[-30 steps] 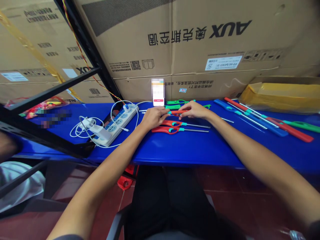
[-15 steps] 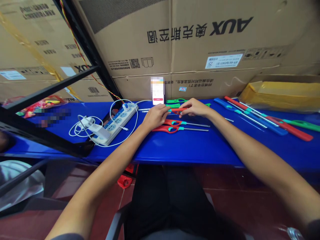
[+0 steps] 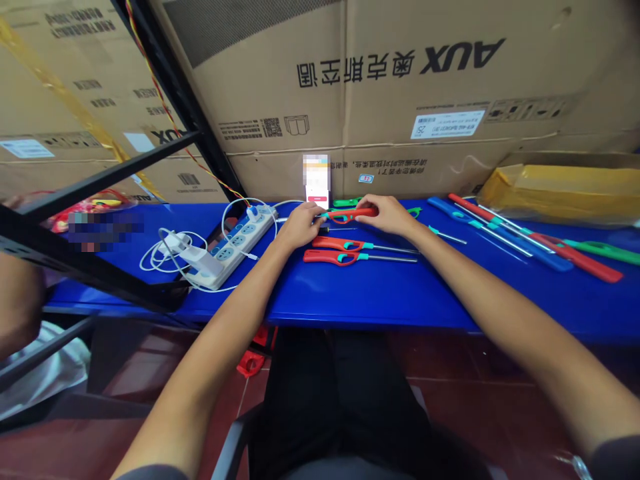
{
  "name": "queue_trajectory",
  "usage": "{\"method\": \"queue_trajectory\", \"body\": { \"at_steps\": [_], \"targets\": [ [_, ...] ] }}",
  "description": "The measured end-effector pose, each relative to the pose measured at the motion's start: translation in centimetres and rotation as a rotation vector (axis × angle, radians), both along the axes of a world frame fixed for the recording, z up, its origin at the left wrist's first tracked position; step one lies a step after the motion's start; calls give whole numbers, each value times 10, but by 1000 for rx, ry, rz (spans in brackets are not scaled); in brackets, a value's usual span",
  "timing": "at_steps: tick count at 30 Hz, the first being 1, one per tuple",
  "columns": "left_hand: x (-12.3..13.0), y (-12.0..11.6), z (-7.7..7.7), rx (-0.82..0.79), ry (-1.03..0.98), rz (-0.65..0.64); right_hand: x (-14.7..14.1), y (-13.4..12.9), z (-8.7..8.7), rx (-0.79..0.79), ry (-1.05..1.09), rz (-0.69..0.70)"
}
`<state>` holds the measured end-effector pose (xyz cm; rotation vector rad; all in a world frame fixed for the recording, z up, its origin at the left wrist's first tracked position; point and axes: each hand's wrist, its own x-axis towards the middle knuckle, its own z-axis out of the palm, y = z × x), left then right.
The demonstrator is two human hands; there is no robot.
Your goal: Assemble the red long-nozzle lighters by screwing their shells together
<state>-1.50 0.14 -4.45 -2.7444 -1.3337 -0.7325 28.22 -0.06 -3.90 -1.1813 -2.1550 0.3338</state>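
Observation:
My right hand is closed round the handle end of a red lighter, whose teal collar points left. At that collar, the fingers of my left hand are pinched round the front end of the same lighter. Just below lie two more red lighters, an upper one and a lower one, their metal rods pointing right. Green lighters lie behind my hands, one near the phone, which stands upright against the carton.
A white power strip with plugs and cables lies left, beside a black metal frame. Blue, red and green lighters lie right on the blue table, near a yellow-taped box. Another person's arm shows far left.
The held red lighter has turned its collar end left and shows more fully. My left hand has shifted slightly left. The other person's arm has come further into view.

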Motion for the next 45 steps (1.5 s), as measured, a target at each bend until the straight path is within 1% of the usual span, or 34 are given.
{"method": "queue_trajectory", "body": {
  "at_steps": [4,9,14,17,20,25,28,30,34,40,45],
  "targets": [
    [-6,1,-1,-109,-15,41,4,4,-6,-7,-93,55],
    [-6,0,-1,-141,-36,86,5,8,-10,6,-125,43],
    [-6,0,0,-118,-14,52,5,8,-10,36,-206,43],
    [-5,1,-1,-103,-14,41,6,8,-10,27,-246,48],
    [-5,1,-1,-46,-32,19,8,9,-10,18,-255,59],
    [-6,-1,2,58,-71,-74,9,7,-5,42,-253,53],
    [-5,-4,5,37,-53,-114,7,4,0,77,-240,48],
    [-4,-5,6,6,-33,-128,5,2,2,75,-239,77],
    [-7,-8,8,-44,-4,-141,2,0,2,-34,-261,167],
    [-18,-8,14,-67,20,-101,-1,-2,2,-30,-339,115],
    [-23,-5,15,-85,31,-82,-5,-4,3,-10,-367,108]
  ]
}}
